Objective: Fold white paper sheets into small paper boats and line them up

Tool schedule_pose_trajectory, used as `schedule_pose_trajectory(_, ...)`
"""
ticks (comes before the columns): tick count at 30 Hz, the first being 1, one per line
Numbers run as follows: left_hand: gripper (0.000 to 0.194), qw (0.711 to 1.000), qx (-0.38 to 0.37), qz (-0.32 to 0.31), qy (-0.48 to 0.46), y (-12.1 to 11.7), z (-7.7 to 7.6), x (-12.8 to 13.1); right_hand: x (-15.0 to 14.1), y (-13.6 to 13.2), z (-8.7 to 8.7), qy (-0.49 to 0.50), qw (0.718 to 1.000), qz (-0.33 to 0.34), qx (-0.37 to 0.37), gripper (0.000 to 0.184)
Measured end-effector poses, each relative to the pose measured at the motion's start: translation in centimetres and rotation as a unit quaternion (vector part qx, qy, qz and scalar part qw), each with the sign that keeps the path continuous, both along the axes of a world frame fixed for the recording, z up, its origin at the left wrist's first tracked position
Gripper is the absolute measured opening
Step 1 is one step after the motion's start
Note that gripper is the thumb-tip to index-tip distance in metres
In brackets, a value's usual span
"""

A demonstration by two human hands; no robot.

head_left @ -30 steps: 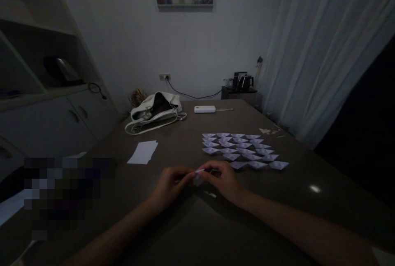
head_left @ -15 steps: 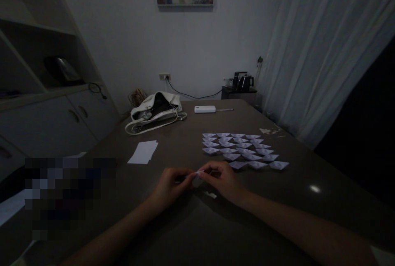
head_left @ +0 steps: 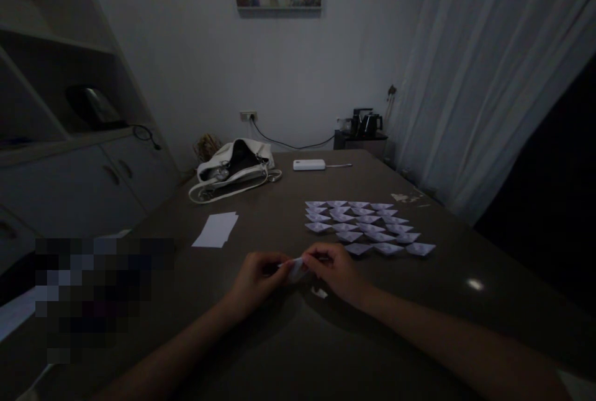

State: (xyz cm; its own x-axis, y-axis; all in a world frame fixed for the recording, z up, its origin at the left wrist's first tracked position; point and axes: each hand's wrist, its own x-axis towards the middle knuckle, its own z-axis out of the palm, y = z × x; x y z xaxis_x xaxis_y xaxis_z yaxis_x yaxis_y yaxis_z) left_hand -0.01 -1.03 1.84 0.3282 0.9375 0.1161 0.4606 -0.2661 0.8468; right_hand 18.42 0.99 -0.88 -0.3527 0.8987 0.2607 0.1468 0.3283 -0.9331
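Observation:
A small piece of folded white paper [head_left: 297,270] is pinched between my two hands above the table. My left hand [head_left: 259,278] grips its left side with thumb and fingertips. On the right side, my right hand [head_left: 336,270] holds it the same way; the folds are too small and dim to make out. Just below the right hand lies a small white scrap [head_left: 319,293]. Beyond that hand, several folded paper boats [head_left: 370,228] sit in rows. Farther left, a few flat white paper sheets [head_left: 216,229] lie loosely stacked.
A white handbag [head_left: 237,168] lies at the table's far left, and a white device with a short strap [head_left: 309,165] rests at the back. Pale flakes [head_left: 406,198] mark the right edge. A blurred-out patch [head_left: 102,292] covers things on the near left.
The fingertips have drawn slightly apart, and more of the folded paper now shows between them. The boats and sheets stay where they were.

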Motion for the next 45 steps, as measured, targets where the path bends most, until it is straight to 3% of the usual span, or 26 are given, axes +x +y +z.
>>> schedule_pose_trajectory(11,0.037,0.999,-0.026,-0.036,0.007,0.4,-0.6,-0.3,0.1,-0.1,0.1,-0.008,1.000,0.006,0.025,0.016)
schedule_pose_trajectory(18,0.035,0.998,-0.040,-0.051,-0.008,0.3,-0.5,-0.2,0.0,-0.3,0.4,0.003,1.000,0.018,-0.001,0.015)
schedule_pose_trajectory(25,0.038,0.997,-0.046,-0.061,-0.024,0.0,0.2,-0.1,0.0,-0.4,0.6,0.016,0.997,0.063,-0.030,0.025)
schedule_pose_trajectory(29,0.041,0.995,-0.065,-0.072,-0.014,0.1,0.0,-0.1,0.1,-0.4,0.6,-0.030,0.995,0.091,0.000,0.035)
schedule_pose_trajectory(33,0.041,0.994,-0.082,-0.076,-0.019,0.2,-0.4,0.0,0.1,-0.4,0.5,-0.036,0.996,0.085,0.011,0.031)
schedule_pose_trajectory(40,0.044,0.998,-0.059,-0.024,-0.009,0.7,-0.5,-0.2,0.1,-0.4,0.2,-0.014,0.999,0.032,0.003,0.030)
schedule_pose_trajectory(45,0.044,1.000,-0.004,-0.009,0.028,0.7,-0.8,-0.3,0.1,-0.4,0.4,-0.008,1.000,0.027,0.001,0.029)
